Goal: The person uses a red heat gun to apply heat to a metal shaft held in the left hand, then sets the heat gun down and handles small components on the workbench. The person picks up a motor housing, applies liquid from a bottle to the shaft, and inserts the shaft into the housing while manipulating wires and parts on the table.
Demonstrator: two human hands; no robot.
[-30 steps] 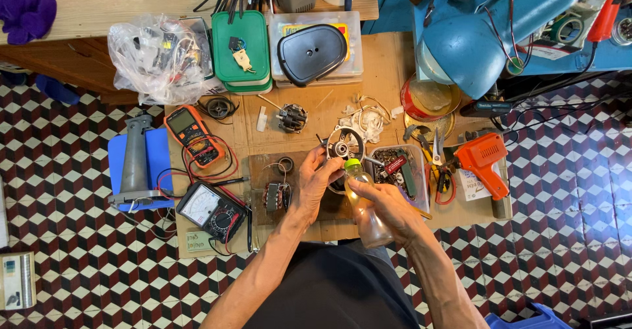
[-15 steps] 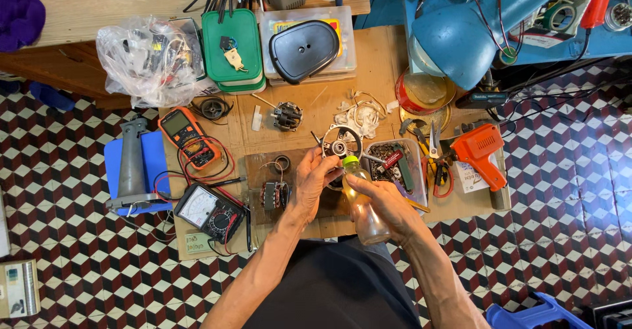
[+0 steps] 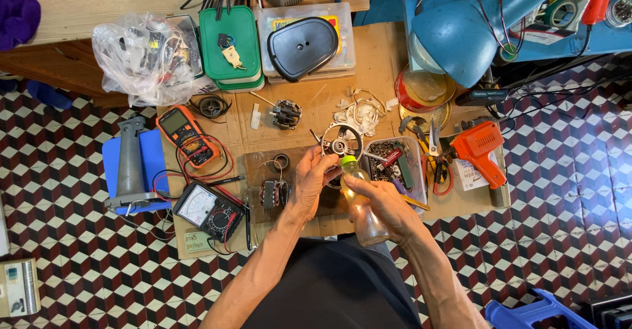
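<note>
In right hand [image 3: 385, 204], clear green-capped bottle [image 3: 363, 210]

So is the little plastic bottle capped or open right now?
Capped: the bottle, held in the right hand, has its yellow-green cap on top, and the left hand has its fingers at the cap.

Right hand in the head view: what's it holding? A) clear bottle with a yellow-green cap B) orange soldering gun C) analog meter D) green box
A: the right hand is wrapped around the clear bottle, its yellow-green cap near the left hand; the orange soldering gun lies untouched on the bench.
</note>
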